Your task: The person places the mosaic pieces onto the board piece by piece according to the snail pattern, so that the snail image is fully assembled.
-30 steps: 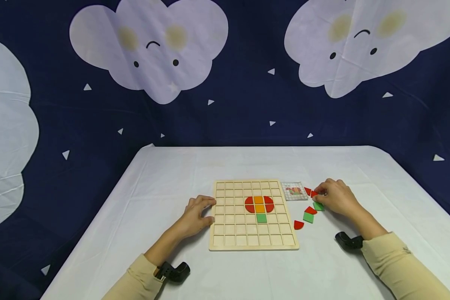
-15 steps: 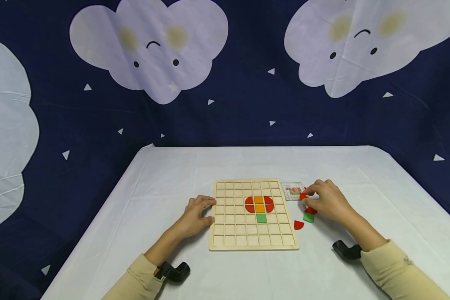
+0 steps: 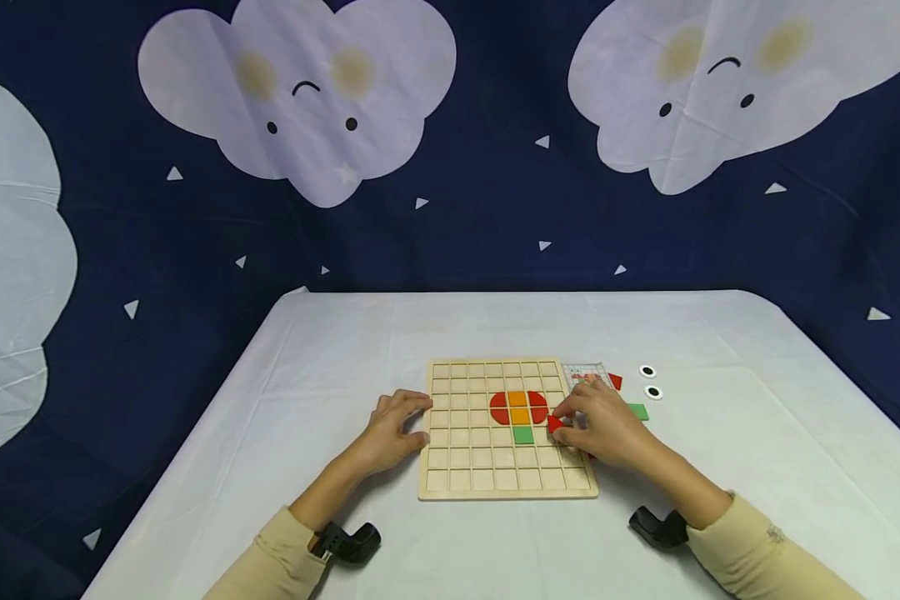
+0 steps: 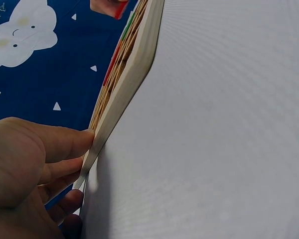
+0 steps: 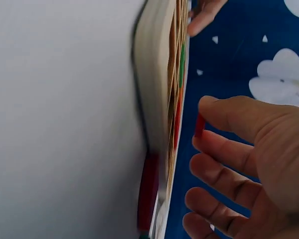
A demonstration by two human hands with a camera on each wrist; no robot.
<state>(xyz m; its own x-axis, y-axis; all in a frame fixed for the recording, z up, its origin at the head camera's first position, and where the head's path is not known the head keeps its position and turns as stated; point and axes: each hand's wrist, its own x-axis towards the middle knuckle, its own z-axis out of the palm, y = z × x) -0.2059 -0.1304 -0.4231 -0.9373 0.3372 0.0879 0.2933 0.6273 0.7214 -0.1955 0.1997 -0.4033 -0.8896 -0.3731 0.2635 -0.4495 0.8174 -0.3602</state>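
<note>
A pale wooden grid board [image 3: 465, 458] lies on the table. Orange squares [image 3: 518, 408] sit in its cells, flanked by rounded red pieces [image 3: 499, 408], with one green square [image 3: 523, 435] just below. My left hand [image 3: 385, 437] rests against the board's left edge; the left wrist view shows the thumb [image 4: 72, 144] touching its side. Between thumb and index finger, my right hand [image 3: 603, 425] pinches a small red piece [image 3: 554, 424] over the right part of the board. The right wrist view shows that red piece [image 5: 200, 124] edge-on, the other fingers loosely bent.
Right of the board lies a pattern card [image 3: 587, 369], partly covered by the right hand. Beyond it are a red piece [image 3: 616, 381], a green piece [image 3: 639, 412] and two eye discs [image 3: 652, 392]. Another red piece [image 5: 148, 194] shows by the board in the right wrist view.
My right hand has carried the red piece leftward from the loose pieces to over the board. The eye discs, hidden behind it before, now show. My left hand has stayed put.
</note>
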